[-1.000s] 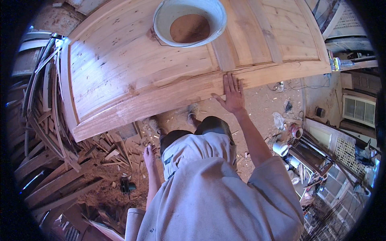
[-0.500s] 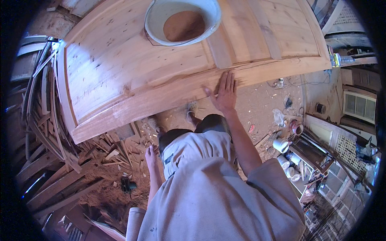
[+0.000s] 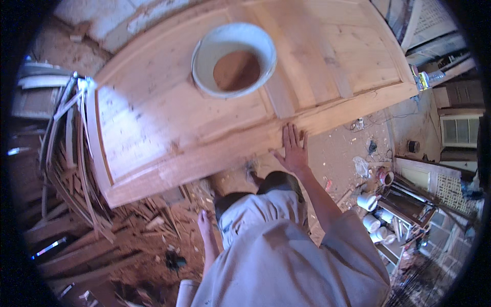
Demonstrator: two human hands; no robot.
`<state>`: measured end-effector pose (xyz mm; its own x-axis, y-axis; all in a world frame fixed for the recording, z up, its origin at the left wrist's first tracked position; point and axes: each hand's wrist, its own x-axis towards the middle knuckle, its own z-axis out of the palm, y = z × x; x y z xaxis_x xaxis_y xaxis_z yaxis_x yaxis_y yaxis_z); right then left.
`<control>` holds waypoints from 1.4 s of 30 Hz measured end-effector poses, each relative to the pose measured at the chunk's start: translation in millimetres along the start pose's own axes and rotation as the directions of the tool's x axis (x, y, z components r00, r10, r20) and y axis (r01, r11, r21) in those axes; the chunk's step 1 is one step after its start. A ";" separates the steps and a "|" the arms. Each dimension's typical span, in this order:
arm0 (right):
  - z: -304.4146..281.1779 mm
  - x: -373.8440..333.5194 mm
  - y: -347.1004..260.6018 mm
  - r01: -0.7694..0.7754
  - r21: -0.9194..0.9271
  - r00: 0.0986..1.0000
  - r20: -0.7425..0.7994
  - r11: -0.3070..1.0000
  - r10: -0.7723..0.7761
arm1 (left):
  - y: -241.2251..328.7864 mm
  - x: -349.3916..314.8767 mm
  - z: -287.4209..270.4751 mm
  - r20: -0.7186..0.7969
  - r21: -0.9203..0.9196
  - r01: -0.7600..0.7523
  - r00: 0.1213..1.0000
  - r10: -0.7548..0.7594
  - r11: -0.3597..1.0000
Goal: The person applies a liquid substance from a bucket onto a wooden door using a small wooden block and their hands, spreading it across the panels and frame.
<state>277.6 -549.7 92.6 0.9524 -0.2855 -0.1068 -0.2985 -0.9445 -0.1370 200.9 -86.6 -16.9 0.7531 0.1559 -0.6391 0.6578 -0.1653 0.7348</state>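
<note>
Shifted left along the wooden door panel [image 3: 169, 128], right hand [image 3: 294, 153] lies flat, fingers spread; panel runs left-right.

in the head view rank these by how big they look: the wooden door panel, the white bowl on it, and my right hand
1. wooden door panel, by far the largest
2. white bowl
3. right hand, smallest, though it may sit nearer the camera
</note>
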 end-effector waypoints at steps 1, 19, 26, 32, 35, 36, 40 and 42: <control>-1.1 0.6 -0.2 -0.020 -0.002 0.999 -0.040 1.000 0.020 | -4.0 -2.9 2.9 -0.008 -0.030 -0.020 1.000 0.020 0.999; -110.8 87.9 -83.9 0.186 0.652 0.912 -0.393 0.735 0.118 | -10.8 -5.4 -9.0 -0.061 -0.160 0.042 0.997 -0.052 0.986; -137.5 212.2 -129.3 0.199 0.401 0.947 -0.314 0.894 -0.070 | 42.4 -16.7 9.0 -0.047 0.317 -0.036 0.997 0.053 0.948; -99.3 202.5 -148.6 -0.069 0.312 0.984 0.175 0.948 0.014 | 141.8 -34.3 15.9 -0.043 0.311 -0.369 0.915 0.400 0.876; -60.3 172.3 -134.9 0.011 0.311 0.999 0.036 0.950 -0.023 | 202.0 -39.6 20.9 -0.059 0.212 -0.422 0.895 0.442 0.882; -49.2 167.5 -132.7 0.026 0.357 1.000 -0.016 0.934 -0.021 | 221.5 -36.1 24.0 -0.058 0.203 -0.477 0.866 0.497 0.855; -37.6 145.4 -140.0 0.087 0.247 0.996 -0.055 0.965 -0.076 | 292.2 -4.4 53.7 -0.026 0.118 -0.588 0.804 0.595 0.800; -43.4 138.0 -141.6 0.093 0.314 0.995 -0.064 0.945 -0.076 | 314.9 22.5 82.4 0.043 0.187 -0.699 0.708 0.705 0.690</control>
<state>454.0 -462.5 140.0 0.9744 -0.2223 -0.0325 -0.2129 -0.8680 -0.4487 425.7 -215.4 181.4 0.9973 -0.0477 0.0560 -0.0706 -0.4048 0.9117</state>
